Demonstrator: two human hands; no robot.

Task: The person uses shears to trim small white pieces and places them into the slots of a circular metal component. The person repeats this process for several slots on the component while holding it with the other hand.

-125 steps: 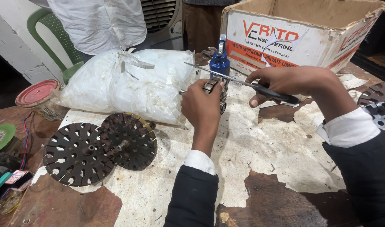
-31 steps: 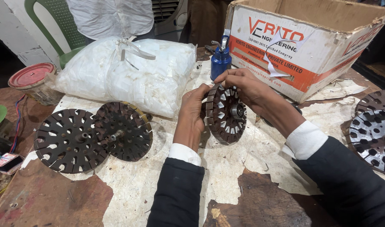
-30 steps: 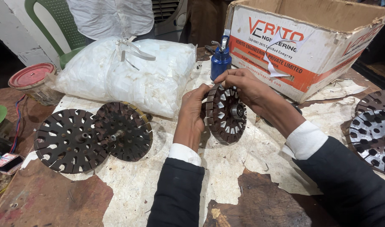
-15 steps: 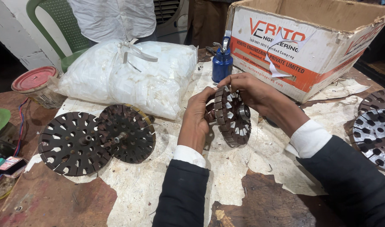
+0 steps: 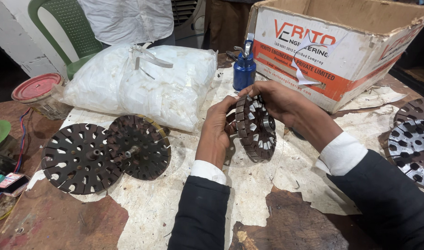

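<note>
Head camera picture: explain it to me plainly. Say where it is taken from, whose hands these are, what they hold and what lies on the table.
The picture comes from a camera worn on a person's head, looking down at that person's own two bare hands; there is no machine. The left hand and the right hand together hold a round slotted metal disc with a bearing in its middle, tilted on edge just above the table, which is covered with torn paper. To the left lie two similar discs, flat and overlapping, each with a short shaft. Behind them sits a white plastic bag stuffed with small white pieces. A blue bottle stands beside a large cardboard box. More discs lie at the right edge, and a red-lidded jar at the left.
</note>
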